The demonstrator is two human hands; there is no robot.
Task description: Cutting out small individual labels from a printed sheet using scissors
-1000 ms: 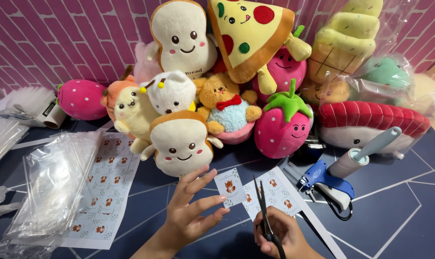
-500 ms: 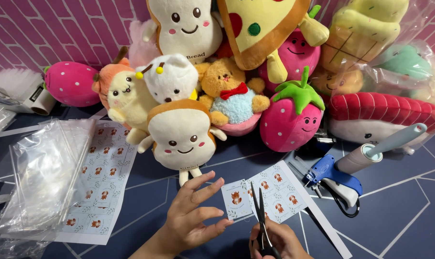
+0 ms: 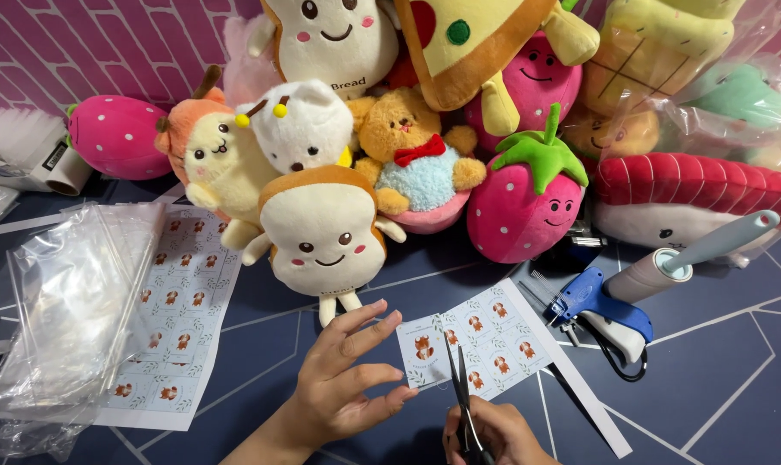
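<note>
Closer now than half a second back, the left hand [image 3: 343, 383] has slid onto the sticker sheet [image 3: 481, 344], fingers spread flat, pinning its left edge to the dark surface [image 3: 718, 387]; right hand [image 3: 494, 435] grips black scissors [image 3: 459, 387], blades nearly closed across the sheet — a cut between sticker columns seems underway; next, a steady straight snip; the handles are cut off below.

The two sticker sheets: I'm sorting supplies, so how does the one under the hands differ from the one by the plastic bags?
The small sticker sheet lies between the left hand and right hand, with scissors cutting into it; the large sticker sheet lies untouched. The small sheet is in full view; the large one is partly covered by clear plastic bags. The small sheet shows far fewer stickers. Both are pale, printed with little orange animals.
</note>
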